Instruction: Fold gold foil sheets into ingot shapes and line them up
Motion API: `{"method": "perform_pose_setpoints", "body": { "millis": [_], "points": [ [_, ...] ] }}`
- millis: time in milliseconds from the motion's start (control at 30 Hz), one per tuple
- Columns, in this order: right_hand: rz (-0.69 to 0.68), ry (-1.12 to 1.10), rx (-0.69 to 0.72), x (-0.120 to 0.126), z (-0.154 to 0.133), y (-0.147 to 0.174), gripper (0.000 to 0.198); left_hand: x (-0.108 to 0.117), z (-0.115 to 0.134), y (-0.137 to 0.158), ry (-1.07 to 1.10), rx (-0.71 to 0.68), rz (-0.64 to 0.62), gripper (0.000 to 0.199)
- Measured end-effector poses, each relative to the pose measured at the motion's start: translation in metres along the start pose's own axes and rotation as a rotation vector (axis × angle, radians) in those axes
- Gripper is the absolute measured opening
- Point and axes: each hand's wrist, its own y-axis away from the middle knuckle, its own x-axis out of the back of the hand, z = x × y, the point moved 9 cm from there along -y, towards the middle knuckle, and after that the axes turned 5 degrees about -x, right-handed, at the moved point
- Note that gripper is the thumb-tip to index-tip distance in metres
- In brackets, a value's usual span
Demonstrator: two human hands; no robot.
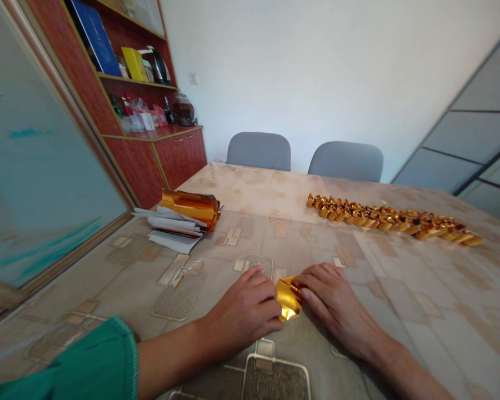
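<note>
Two hands point(250, 303) point(329, 291), curled fingers point(270, 308) on foil point(289, 300)

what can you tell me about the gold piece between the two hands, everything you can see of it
The gold piece is small and shiny, like metallic foil or foil paper, with a bright glint near its lower edge. A dark crease-like line runs near its top. The left hand holds its left side and the right hand its right, so its full outline is hidden. It is at the near part of the patterned table; whether it touches the surface is unclear.
</note>
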Motion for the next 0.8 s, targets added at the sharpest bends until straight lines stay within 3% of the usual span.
{"method": "perform_pose_setpoints", "body": {
  "millis": [200,333,533,733,800],
  "points": [
    [0.051,-0.084,-0.098,-0.012,0.02,-0.006,0.014,0.005,-0.009,-0.004,0.074,0.086,0.066,0.016],
    [0.084,-0.08,-0.154,-0.017,0.031,-0.009,0.011,0.004,-0.019,-0.006,0.123,0.185,0.046,0.008],
    [0.067,-0.195,-0.207,-0.01,0.029,-0.007,0.017,0.007,-0.019,-0.006,0.16,0.231,0.052,0.043],
    [0.092,-0.415,-0.195,-0.008,0.01,-0.002,0.014,0.0,-0.015,-0.006,0.217,0.193,0.025,0.005],
    [0.097,-0.453,-0.21,-0.01,0.007,-0.001,0.012,0.0,-0.014,-0.005,0.2,0.169,0.03,0.015]
  ]
}}
